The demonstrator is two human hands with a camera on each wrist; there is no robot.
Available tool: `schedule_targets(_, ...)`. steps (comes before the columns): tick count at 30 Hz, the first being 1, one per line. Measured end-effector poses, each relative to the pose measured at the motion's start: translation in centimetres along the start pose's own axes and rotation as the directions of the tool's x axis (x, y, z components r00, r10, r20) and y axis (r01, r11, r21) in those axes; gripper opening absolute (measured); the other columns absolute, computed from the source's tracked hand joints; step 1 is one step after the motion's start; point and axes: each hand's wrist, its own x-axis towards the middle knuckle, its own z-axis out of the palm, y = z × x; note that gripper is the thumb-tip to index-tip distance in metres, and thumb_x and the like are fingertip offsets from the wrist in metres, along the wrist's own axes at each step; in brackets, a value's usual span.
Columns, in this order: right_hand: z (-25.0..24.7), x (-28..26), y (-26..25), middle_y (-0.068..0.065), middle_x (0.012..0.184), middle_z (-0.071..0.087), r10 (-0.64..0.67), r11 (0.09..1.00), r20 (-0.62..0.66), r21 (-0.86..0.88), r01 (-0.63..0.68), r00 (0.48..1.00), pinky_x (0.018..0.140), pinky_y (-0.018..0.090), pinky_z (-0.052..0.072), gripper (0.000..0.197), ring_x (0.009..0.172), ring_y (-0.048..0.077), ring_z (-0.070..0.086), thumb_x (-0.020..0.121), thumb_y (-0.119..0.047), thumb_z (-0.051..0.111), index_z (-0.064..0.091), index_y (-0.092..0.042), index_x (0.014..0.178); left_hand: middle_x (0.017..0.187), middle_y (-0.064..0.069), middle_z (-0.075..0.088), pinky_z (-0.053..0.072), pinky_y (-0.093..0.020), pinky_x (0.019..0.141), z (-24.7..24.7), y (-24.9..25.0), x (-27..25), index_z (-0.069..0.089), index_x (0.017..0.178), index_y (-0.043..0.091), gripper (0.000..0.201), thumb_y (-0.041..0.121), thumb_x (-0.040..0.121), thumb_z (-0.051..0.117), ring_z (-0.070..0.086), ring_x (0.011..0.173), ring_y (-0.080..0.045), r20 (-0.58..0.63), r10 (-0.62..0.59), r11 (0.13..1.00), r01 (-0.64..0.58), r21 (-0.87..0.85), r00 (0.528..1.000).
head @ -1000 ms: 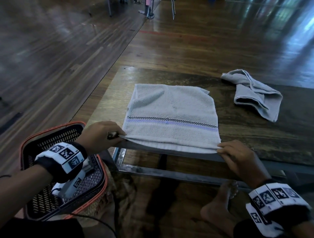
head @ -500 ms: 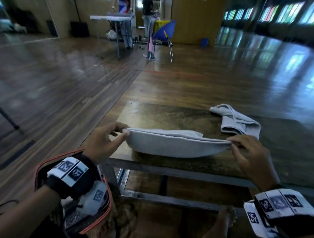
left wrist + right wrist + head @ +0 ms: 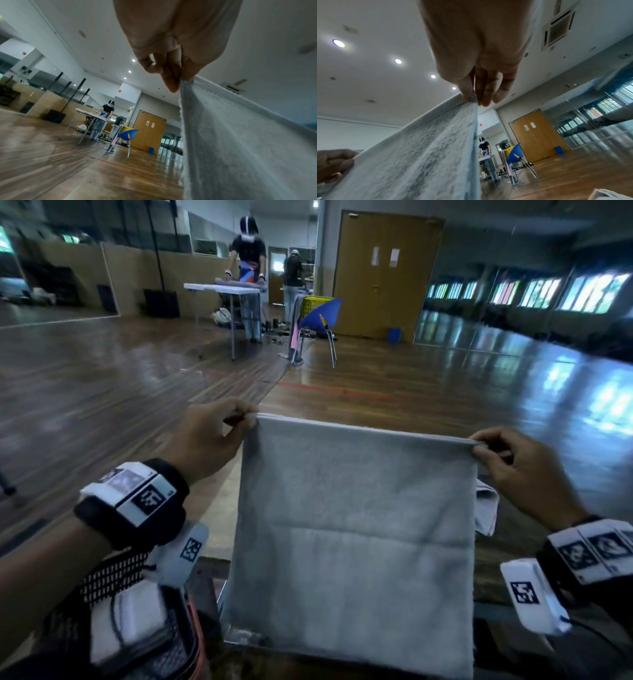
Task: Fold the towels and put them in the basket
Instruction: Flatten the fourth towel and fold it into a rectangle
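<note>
Above the surface (image 3: 219, 508), a grey towel (image 3: 356, 525) is held hanging — top corners pinched by the left hand (image 3: 209, 440) and right hand (image 3: 520, 474).

No words, brand names or numbers can be read in any view. The wrist bands (image 3: 137, 494) and the white camera units (image 3: 529, 594) strapped under them carry only black-and-white square code markers, with no letters. Two pale paper sheets (image 3: 385, 256) are stuck on the brown double door (image 3: 387, 275) at the far wall, but their print is too small and blurred to make out.
</note>
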Motion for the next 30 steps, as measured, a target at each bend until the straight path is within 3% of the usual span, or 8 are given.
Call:
schedule_targets(3, 2.4, 0.7, 1.8, -0.009, 0.075, 0.060, 0.029, 0.999, 0.002, -0.018, -0.029, 1.000, 0.059, -0.004, 0.037, 0.015, 0.066, 0.002, 0.056, 0.085, -0.005, 0.062, 0.062, -0.021, 0.086, 0.085, -0.008, 0.072, 0.050, -0.028, 0.072, 2.0, -1.4, 0.1, 0.066, 0.096, 0.011, 0.011, 0.012, 0.087, 0.059, 0.067, 0.077, -0.019, 0.006, 0.032, 0.995, -0.033, 0.090, 0.999)
schedule_targets(7, 6.1, -1.0, 4.2, 0.002, 0.084, 0.061, -0.018, 0.999, 0.040, -0.047, 0.020, 0.999, 0.062, 0.007, 0.038, 0.015, 0.073, 0.015, 0.055, 0.080, 0.004, 0.063, 0.064, -0.008, 0.088, 0.079, -0.004, 0.071, 0.045, -0.026, 0.065, 4.8, -3.5, -2.4, 0.065, 0.093, 0.015, 0.009, 0.014, 0.084, 0.062, 0.067, 0.070, -0.022, 0.047, 0.046, 0.980, -0.054, 0.190, 0.998)
schedule_targets(10, 8.3, -4.4, 6.0, 0.006, 0.082, 0.062, -0.039, 0.993, 0.126, -0.106, 0.053, 0.991, 0.067, 0.017, 0.041, 0.015, 0.073, 0.016, 0.055, 0.076, 0.003, 0.066, 0.064, -0.008, 0.086, 0.080, -0.003, 0.068, 0.048, -0.030, 0.066, 6.2, -4.8, -6.0, 0.063, 0.089, 0.016, 0.011, 0.014, 0.078, 0.066, 0.064, 0.072, -0.024, 0.224, 0.027, 0.971, -0.079, 0.226, 0.974)
schedule_targets(14, 10.6, -11.0, 7.1, 0.009, 0.075, 0.063, -0.119, 0.974, 0.391, -0.131, 0.183, 0.913, 0.060, 0.043, 0.052, 0.022, 0.069, 0.028, 0.061, 0.063, 0.006, 0.073, 0.063, -0.008, 0.076, 0.072, 0.006, 0.064, 0.039, -0.024, 0.055, 7.6, -5.3, -10.8, 0.057, 0.075, 0.024, 0.014, 0.025, 0.066, 0.067, 0.061, 0.063, -0.020, 0.519, 0.010, 0.933, -0.194, 0.302, 0.855)
schedule_targets(18, 11.6, -15.8, 7.4, 0.001, 0.087, 0.067, -0.016, 0.961, 0.585, -0.214, 0.174, 0.811, 0.066, 0.041, 0.054, 0.021, 0.080, 0.021, 0.064, 0.066, -0.007, 0.078, 0.067, -0.016, 0.080, 0.073, 0.007, 0.064, 0.045, -0.026, 0.060, 8.7, -5.9, -14.1, 0.058, 0.076, 0.026, 0.021, 0.033, 0.063, 0.073, 0.062, 0.065, -0.017, 0.708, -0.020, 0.886, -0.315, 0.339, 0.705)
schedule_targets(21, 12.2, -16.1, 7.3, 0.000, 0.089, 0.067, -0.010, 0.951, 0.590, -0.244, 0.190, 0.807, 0.066, 0.039, 0.053, 0.020, 0.081, 0.020, 0.064, 0.066, -0.011, 0.080, 0.068, -0.017, 0.080, 0.070, 0.007, 0.064, 0.047, -0.026, 0.059, 8.8, -6.4, -14.4, 0.058, 0.074, 0.024, 0.022, 0.029, 0.062, 0.075, 0.062, 0.062, -0.016, 0.742, -0.023, 0.874, -0.347, 0.340, 0.670)
schedule_targets(26, 13.3, -13.6, 8.7, 0.001, 0.081, 0.067, -0.006, 0.975, 0.529, -0.186, 0.122, 0.849, 0.060, 0.032, 0.049, 0.013, 0.070, 0.017, 0.062, 0.073, -0.008, 0.074, 0.065, -0.014, 0.080, 0.093, -0.002, 0.068, 0.043, -0.033, 0.076, 10.6, -7.7, -12.4, 0.061, 0.093, 0.016, 0.025, 0.028, 0.081, 0.043, 0.063, 0.082, -0.024, 0.714, -0.136, 0.880, -0.248, 0.406, 0.687)
schedule_targets(30, 14.6, -11.1, 10.0, 0.009, 0.084, 0.068, 0.079, 0.960, 0.476, -0.272, 0.062, 0.876, 0.066, 0.039, 0.052, 0.007, 0.076, 0.028, 0.064, 0.076, -0.006, 0.070, 0.065, -0.007, 0.082, 0.103, -0.001, 0.069, 0.042, -0.031, 0.080, 12.5, -8.0, -10.6, 0.060, 0.101, 0.018, 0.019, 0.026, 0.091, 0.047, 0.064, 0.086, -0.024, 0.664, -0.175, 0.876, -0.193, 0.443, 0.727)
